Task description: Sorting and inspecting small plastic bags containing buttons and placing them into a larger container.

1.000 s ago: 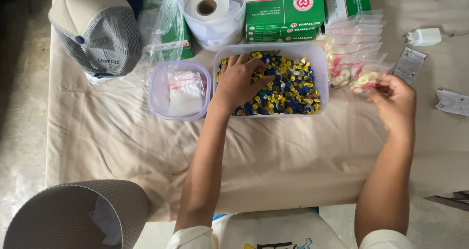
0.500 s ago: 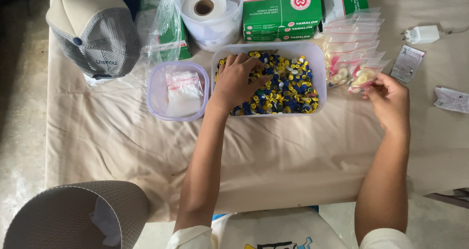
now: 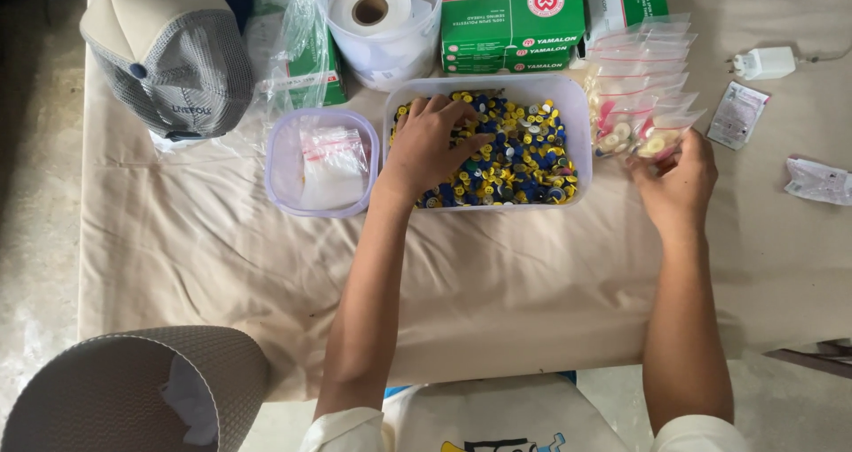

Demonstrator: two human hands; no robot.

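My left hand (image 3: 428, 149) rests palm down inside a clear rectangular tub (image 3: 577, 97), fingers spread over a heap of small blue and yellow caps (image 3: 524, 155). My right hand (image 3: 679, 181) lies to the right of the tub and pinches a small clear zip bag (image 3: 661, 137) with pale pieces inside. That bag sits at the near end of a row of several filled zip bags (image 3: 639, 70).
A small clear tub (image 3: 280, 155) with empty zip bags stands left of the caps tub. Behind are a toilet paper roll (image 3: 373, 13), green boxes (image 3: 515, 17) and a grey cap (image 3: 173, 53). A white charger (image 3: 763, 62) and wrappers (image 3: 737, 115) lie right. A grey bin (image 3: 106, 394) stands below left.
My right hand has moved left and down with the filled bag to the end of the bag row. My left hand has stayed in the caps.
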